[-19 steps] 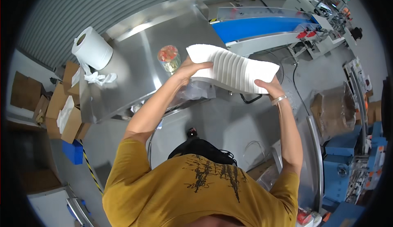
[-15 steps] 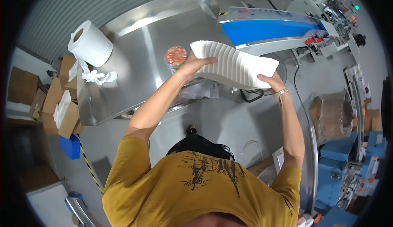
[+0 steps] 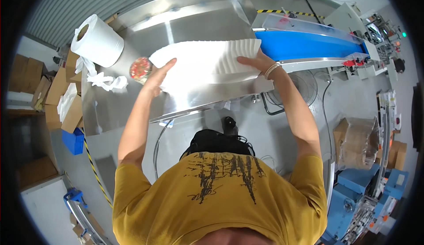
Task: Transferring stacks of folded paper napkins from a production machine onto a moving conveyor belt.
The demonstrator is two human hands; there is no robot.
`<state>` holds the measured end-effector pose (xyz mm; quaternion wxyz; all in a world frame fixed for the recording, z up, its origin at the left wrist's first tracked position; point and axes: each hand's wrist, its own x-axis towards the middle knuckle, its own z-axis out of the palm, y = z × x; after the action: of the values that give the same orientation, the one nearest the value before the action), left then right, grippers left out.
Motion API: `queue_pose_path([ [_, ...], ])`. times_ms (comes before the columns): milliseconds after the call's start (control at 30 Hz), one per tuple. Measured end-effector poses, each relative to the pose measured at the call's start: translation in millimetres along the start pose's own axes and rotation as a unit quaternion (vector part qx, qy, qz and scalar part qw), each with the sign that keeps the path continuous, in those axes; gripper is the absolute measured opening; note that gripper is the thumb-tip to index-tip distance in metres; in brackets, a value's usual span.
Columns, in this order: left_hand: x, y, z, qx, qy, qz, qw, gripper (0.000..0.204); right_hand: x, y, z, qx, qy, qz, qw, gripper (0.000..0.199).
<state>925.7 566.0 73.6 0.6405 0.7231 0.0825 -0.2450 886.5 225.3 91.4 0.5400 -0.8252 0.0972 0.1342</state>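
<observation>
Stack: white ribbed stack of trays [image 3: 207, 62] lies lengthwise on the steel table [image 3: 132, 108], near its far right corner; I see its right end just beside the start of the blue conveyor belt [image 3: 309, 44]; ridged edges show along that right end
Left hand: my left hand [image 3: 160, 73] lies flat on the stack's left end, fingers stretched out and together, palm pressing down; I cannot tell whether any finger hooks under the edge
Right hand: my right hand [image 3: 254, 63] rests on the stack's right end, fingers spread over the ribbed part; a thin bracelet [image 3: 271, 69] circles the wrist; the hand is laid open on the stack rather than closed round it
Arms: both forearms come up from the lower edge and reach out straight to the table; yellow shirt [image 3: 221, 196] fills the bottom of my view
Round tin: a small round tin with a patterned red lid [image 3: 140, 67] stands on the table just beside the left hand, touching or nearly touching the stack; I cannot tell which
Paper roll: a large white paper roll [image 3: 98, 42] stands at the table's far left corner; a crumpled loose strip [image 3: 106, 82] trails from it over the steel
Boxes: brown cardboard boxes [image 3: 57, 99] stand on the floor left of the table; more wrapped cartons [image 3: 357, 141] sit on the right, well apart from the hands
</observation>
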Motion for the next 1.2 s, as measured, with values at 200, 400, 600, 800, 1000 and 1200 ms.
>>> queue_pose_path([
  [200,-4.4,-4.0,-11.9,0.132,0.134,0.049,0.981,0.094,32.2,27.1,-4.8,0.051,-0.058,-0.067,0.995,0.091],
  [400,3.9,11.1,-15.4,0.251,0.189,0.070,0.947,0.084,35.5,6.9,22.2,0.078,-0.028,-0.032,0.996,0.104],
  [600,7.7,-14.6,-52.4,0.517,0.354,0.149,0.765,0.080,36.8,6.6,38.6,0.117,-0.043,-0.037,0.992,0.106],
  [800,-9.9,-9.6,-27.1,0.499,0.284,0.096,0.814,0.077,37.0,13.4,33.0,0.052,-0.017,-0.032,0.998,0.091],
  [1000,-45.9,-13.6,-9.2,0.482,0.261,0.090,0.832,0.069,27.8,34.9,24.5,-0.004,-0.043,-0.009,0.999,0.101],
  [1200,-62.9,-20.0,-12.0,0.509,0.263,0.083,0.815,0.069,1.9,17.9,10.6,0.046,-0.072,-0.010,0.996,0.095],
])
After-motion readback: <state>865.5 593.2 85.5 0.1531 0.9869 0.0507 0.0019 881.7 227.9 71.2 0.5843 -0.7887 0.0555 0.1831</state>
